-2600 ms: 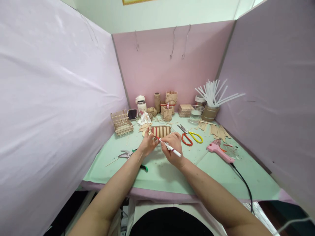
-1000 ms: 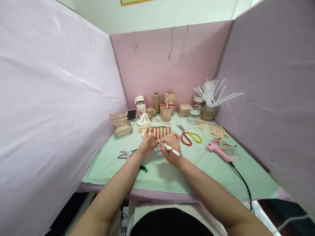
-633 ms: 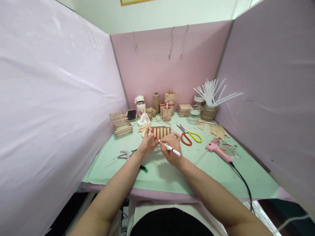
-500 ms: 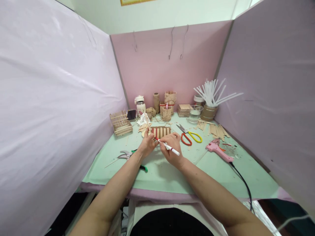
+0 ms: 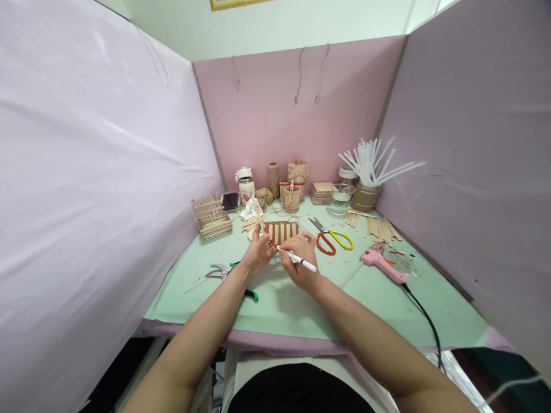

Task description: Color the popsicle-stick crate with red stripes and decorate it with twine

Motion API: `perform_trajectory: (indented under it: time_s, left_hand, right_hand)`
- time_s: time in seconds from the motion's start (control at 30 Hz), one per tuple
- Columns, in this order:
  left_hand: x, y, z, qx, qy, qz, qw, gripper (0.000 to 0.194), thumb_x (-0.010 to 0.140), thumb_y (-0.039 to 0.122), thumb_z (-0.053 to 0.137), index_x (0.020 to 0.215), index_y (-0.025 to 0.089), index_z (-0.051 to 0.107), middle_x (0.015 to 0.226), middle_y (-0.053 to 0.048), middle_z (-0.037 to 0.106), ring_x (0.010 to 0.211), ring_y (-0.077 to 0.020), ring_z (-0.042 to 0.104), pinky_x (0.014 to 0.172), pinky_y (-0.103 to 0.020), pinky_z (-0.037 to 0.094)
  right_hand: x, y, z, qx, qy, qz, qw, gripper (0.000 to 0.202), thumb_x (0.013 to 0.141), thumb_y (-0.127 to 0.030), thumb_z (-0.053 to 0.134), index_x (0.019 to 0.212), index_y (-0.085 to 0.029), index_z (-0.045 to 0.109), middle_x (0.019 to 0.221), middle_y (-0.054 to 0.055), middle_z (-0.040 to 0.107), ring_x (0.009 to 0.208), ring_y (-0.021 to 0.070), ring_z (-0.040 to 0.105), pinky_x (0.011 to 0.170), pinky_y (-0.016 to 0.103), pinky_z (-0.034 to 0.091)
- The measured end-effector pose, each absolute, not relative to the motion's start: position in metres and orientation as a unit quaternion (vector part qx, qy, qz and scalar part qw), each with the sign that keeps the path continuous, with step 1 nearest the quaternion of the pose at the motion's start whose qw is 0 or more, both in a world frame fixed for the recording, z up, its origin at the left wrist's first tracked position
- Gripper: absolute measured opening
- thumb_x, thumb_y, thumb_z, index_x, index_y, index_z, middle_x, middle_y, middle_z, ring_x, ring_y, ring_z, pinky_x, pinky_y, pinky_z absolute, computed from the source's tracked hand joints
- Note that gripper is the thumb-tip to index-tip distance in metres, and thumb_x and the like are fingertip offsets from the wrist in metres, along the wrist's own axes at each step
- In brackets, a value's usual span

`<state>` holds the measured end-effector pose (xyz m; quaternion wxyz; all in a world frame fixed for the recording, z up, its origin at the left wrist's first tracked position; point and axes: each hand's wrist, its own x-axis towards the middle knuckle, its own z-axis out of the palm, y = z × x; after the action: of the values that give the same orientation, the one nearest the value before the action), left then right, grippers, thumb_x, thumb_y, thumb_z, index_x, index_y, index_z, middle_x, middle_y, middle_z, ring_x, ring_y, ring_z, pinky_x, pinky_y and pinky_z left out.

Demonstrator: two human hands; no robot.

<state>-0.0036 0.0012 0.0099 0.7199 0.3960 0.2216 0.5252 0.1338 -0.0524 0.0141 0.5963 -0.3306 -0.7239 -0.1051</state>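
My right hand [image 5: 301,261] grips a white marker [image 5: 301,261] with a dark red band, its red tip pointing left toward my other hand. Pinched in my left hand [image 5: 259,251] is a thin wooden stick [image 5: 259,213], which rises above the fingers. The marker's tip is close to the left fingertips; whether it touches the stick cannot be made out. Just beyond both hands lies a striped piece [image 5: 282,231] in brown, red and pale wood, partly covered by the fingers.
Pruning shears [image 5: 219,271] lie by my left forearm. Scissors [image 5: 329,234] and a corded pink glue gun [image 5: 383,265] are on the right. Farther back stand a wooden rack [image 5: 212,217], a bottle [image 5: 246,184], a water bowl [image 5: 341,201] and a pot of white sticks [image 5: 365,197].
The marker and my right hand have shifted very slightly right. My left hand stays almost where it was.
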Motion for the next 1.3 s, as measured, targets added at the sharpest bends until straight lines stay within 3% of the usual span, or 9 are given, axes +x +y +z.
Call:
perform_trajectory:
  time_s: [0.73, 0.9, 1.3]
  left_hand:
    - [-0.0023, 0.0015, 0.0098, 0.385, 0.237, 0.535, 0.714, 0.072, 0.059, 0.038, 0.086, 0.118, 0.033, 0.046, 0.109, 0.003, 0.063, 0.095, -0.0137, 0.062, 0.080, -0.028, 0.050]
    - [-0.0017, 0.0015, 0.0098, 0.390, 0.242, 0.538, 0.707, 0.076, 0.061, 0.036, 0.084, 0.124, 0.036, 0.041, 0.106, 0.004, 0.063, 0.094, -0.0134, 0.062, 0.079, -0.027, 0.050]
    - [-0.0004, 0.0015, 0.0091, 0.416, 0.263, 0.554, 0.671, 0.087, 0.066, 0.029, 0.080, 0.136, 0.040, 0.029, 0.121, 0.000, 0.058, 0.101, -0.0150, 0.060, 0.082, -0.029, 0.049]
  right_hand:
    - [0.1340, -0.0526, 0.0140, -0.341, -0.714, -0.105, 0.602, 0.006, 0.089, -0.018, 0.051, 0.088, -0.022, 0.056, 0.078, 0.001, 0.065, 0.079, 0.0170, 0.060, 0.085, 0.040, 0.035]
    - [0.1337, -0.0539, 0.0162, -0.342, -0.729, -0.104, 0.584, 0.011, 0.090, -0.018, 0.048, 0.080, -0.022, 0.052, 0.070, -0.001, 0.062, 0.069, 0.0148, 0.056, 0.084, 0.039, 0.034]
    - [0.1345, -0.0533, 0.0166, -0.370, -0.708, -0.124, 0.589, 0.006, 0.089, -0.019, 0.051, 0.084, -0.021, 0.054, 0.076, 0.000, 0.064, 0.074, 0.0157, 0.057, 0.087, 0.039, 0.034]
